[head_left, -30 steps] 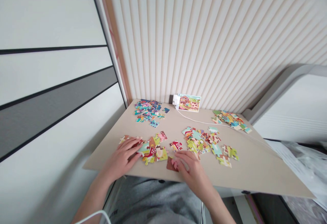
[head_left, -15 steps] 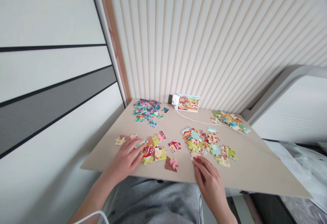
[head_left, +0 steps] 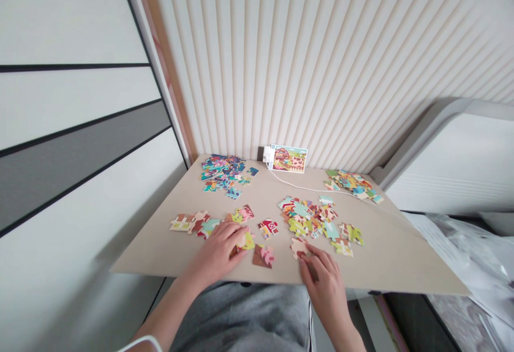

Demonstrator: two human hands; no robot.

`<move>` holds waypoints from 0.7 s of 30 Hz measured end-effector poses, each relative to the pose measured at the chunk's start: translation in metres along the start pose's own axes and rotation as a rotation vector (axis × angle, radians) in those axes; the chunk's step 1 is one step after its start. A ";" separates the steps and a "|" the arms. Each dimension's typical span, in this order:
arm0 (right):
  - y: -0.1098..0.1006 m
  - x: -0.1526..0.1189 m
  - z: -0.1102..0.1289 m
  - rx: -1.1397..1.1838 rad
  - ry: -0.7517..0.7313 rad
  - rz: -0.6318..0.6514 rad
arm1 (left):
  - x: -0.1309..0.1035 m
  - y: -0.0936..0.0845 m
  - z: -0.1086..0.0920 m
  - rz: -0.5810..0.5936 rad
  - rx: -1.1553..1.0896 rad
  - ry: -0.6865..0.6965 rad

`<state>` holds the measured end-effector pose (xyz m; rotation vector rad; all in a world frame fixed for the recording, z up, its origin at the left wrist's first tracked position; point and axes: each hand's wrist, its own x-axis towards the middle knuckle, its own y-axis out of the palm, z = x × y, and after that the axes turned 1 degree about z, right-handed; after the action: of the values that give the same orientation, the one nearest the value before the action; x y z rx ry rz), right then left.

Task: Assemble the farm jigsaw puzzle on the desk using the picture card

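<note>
A person's right hand (head_left: 324, 276) touches a cream-and-brown jigsaw piece (head_left: 297, 247) on a beige tabletop (head_left: 385, 266) with bent fingers, while the left hand (head_left: 221, 249) partly covers yellow-green jigsaw pieces (head_left: 249, 241), neither hand's grip clearly visible.

Head-worn camera, wide view, above grey cloth lap (head_left: 241, 320); faces forward and down across flat beige worktop (head_left: 385, 258) to cream ribbed wall (head_left: 249, 63). Bare left hand (head_left: 221, 246), right hand (head_left: 324, 274) near, lower centre.
</note>
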<state>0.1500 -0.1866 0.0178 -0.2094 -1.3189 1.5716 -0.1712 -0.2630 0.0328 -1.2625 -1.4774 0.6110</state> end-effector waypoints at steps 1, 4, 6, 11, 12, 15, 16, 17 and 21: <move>-0.001 0.001 0.001 0.003 0.000 0.002 | -0.001 0.001 0.001 -0.013 -0.005 -0.004; -0.001 0.006 0.007 0.009 -0.020 0.028 | -0.003 0.003 0.002 -0.038 -0.007 -0.007; 0.000 0.010 0.014 0.016 -0.061 0.062 | -0.005 0.003 0.001 -0.036 -0.006 0.002; 0.002 0.025 0.039 0.036 -0.139 0.153 | -0.006 0.001 -0.002 -0.052 0.019 -0.021; 0.001 0.028 0.044 0.042 -0.155 0.169 | -0.006 0.001 -0.003 -0.062 0.030 -0.039; -0.002 0.033 0.055 0.084 -0.231 0.228 | -0.006 0.002 -0.002 -0.095 0.066 -0.094; -0.004 0.033 0.055 0.103 -0.251 0.243 | -0.006 0.002 -0.002 -0.108 0.076 -0.112; -0.004 0.033 0.054 0.121 -0.259 0.251 | -0.006 0.002 -0.001 -0.119 0.084 -0.127; -0.004 0.033 0.032 0.128 -0.180 0.180 | -0.007 0.003 0.000 -0.126 0.085 -0.149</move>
<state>0.1161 -0.1822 0.0482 -0.1109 -1.3609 1.8562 -0.1708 -0.2687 0.0276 -1.0685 -1.6234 0.6881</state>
